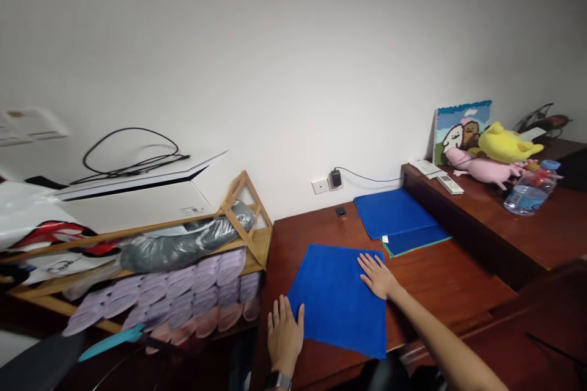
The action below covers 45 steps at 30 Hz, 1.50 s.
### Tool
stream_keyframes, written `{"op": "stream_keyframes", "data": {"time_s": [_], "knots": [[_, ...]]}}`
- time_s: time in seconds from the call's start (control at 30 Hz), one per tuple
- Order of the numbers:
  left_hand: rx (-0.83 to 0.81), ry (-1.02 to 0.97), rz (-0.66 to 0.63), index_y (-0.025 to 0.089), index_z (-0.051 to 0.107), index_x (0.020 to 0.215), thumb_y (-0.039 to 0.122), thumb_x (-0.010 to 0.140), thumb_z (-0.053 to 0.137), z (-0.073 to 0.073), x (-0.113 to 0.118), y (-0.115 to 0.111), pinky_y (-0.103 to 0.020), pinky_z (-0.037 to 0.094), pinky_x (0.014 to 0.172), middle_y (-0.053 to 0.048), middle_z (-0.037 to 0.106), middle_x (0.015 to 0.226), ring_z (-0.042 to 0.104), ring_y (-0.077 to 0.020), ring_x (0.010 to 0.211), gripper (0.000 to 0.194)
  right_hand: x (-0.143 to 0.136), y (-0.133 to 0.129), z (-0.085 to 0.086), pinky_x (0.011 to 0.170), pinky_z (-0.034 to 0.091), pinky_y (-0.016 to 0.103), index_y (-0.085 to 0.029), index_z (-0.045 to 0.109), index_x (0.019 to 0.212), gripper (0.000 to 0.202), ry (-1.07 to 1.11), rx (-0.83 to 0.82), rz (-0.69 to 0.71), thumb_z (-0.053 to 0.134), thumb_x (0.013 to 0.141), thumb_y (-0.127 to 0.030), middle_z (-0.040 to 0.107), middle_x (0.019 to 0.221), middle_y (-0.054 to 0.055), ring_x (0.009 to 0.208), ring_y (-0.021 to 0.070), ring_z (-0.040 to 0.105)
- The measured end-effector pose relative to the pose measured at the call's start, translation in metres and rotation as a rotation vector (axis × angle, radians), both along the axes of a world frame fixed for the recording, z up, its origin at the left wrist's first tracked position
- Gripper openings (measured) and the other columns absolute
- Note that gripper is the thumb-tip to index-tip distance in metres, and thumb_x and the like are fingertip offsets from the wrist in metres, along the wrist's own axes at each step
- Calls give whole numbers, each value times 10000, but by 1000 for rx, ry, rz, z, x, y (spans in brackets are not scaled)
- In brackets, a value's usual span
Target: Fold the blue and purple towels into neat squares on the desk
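Note:
A blue cloth (339,299) lies flat on the reddish-brown wooden table (316,226), with its upper left corner slanted. My left hand (284,333) rests at the cloth's left edge, fingers stretched out and palm down, with a watch on the wrist. On the cloth's upper right part lies my right hand (378,276), its fingers spread. Farther back at the right, a second blue cloth (397,217) with a green-edged fold and a small white tag lies against the raised desk.
A wooden rack (259,247) at the left holds slippers (206,275), a bagged grey bundle (183,247) and a white box (142,204). The raised desk holds plush toys (486,170), a remote (449,184) and a water bottle (527,195). A charger (336,178) is in the wall socket.

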State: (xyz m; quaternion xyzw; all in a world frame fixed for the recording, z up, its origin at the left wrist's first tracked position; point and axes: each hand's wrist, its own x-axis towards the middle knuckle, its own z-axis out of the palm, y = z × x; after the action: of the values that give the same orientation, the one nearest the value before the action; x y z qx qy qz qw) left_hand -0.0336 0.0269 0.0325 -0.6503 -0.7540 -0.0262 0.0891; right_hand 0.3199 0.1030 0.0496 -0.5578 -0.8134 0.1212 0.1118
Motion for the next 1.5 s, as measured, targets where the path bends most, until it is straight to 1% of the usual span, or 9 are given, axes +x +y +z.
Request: {"op": "stream_keyframes", "data": {"time_s": [0.07, 0.2, 0.27, 0.4, 0.53, 0.7, 1.13, 1.3, 1.5], "knots": [[4, 22, 6, 25, 605, 1444, 569, 991, 339, -1, 5, -18, -533, 335, 1228, -236, 512, 1559, 411, -387, 1506, 756, 3, 13, 4, 1301, 170, 497, -219, 339, 1633, 633, -14, 16, -1, 346, 1046, -458, 290, 1696, 67, 1587, 239, 234], [61, 4, -3, -8, 690, 1332, 590, 1003, 326, 9, 16, -33, -561, 331, 1229, -286, 565, 1496, 444, -431, 1475, 774, -12, 4, -17, 1300, 163, 497, -117, 252, 1652, 672, -12, 25, -340, 210, 1070, -450, 193, 1718, 113, 1603, 262, 156], [103, -38, -80, 21, 673, 1367, 516, 1036, 299, 21, 27, -24, -532, 317, 1248, -250, 526, 1549, 430, -393, 1493, 703, -17, -4, -28, 1299, 170, 490, -88, 241, 1651, 714, -15, -9, -392, 186, 1069, -498, 186, 1717, 126, 1602, 272, 154], [75, -164, -392, 199, 518, 1545, 409, 1067, 334, 36, 64, 9, -487, 308, 1269, -98, 423, 1657, 361, -283, 1547, 553, -7, -3, -28, 1303, 151, 485, -118, 262, 1652, 717, -29, -11, -287, 222, 1060, -521, 197, 1717, 108, 1603, 261, 153], [-24, -213, -467, 316, 398, 1607, 448, 1056, 408, 22, 91, 21, -549, 313, 1256, -55, 371, 1688, 326, -299, 1562, 567, 8, 10, -20, 1302, 154, 487, -163, 268, 1654, 687, -42, -30, -215, 254, 1054, -498, 226, 1717, 79, 1602, 254, 161], [-27, -217, -421, 337, 320, 1633, 487, 1060, 399, 3, 92, 9, -585, 283, 1262, -60, 310, 1710, 292, -326, 1572, 598, 4, 15, -23, 1299, 169, 480, -171, 271, 1655, 665, -9, -1, -268, 211, 1065, -473, 246, 1714, 61, 1600, 249, 182], [-30, -201, -429, 315, 349, 1629, 401, 1047, 416, 7, 93, 13, -575, 297, 1265, -49, 334, 1701, 314, -313, 1565, 593, 3, 33, -17, 1305, 145, 485, -129, 279, 1648, 676, -24, -6, -300, 242, 1057, -455, 256, 1708, 68, 1596, 257, 204], [58, -240, -558, 248, 345, 1631, 294, 1076, 302, 12, 145, 56, -523, 294, 1282, -59, 379, 1681, 316, -254, 1567, 559, 5, 37, -24, 1305, 146, 474, -136, 252, 1654, 662, -34, -5, -294, 233, 1059, -428, 223, 1712, 68, 1598, 244, 193], [-28, -290, -613, 246, 379, 1616, 401, 1105, 226, 2, 230, 122, -511, 292, 1282, -58, 414, 1663, 327, -238, 1562, 556, 5, 39, -35, 1299, 173, 472, -145, 289, 1640, 632, -103, 13, -279, 260, 1024, -282, 231, 1706, 58, 1596, 239, 198]]}}
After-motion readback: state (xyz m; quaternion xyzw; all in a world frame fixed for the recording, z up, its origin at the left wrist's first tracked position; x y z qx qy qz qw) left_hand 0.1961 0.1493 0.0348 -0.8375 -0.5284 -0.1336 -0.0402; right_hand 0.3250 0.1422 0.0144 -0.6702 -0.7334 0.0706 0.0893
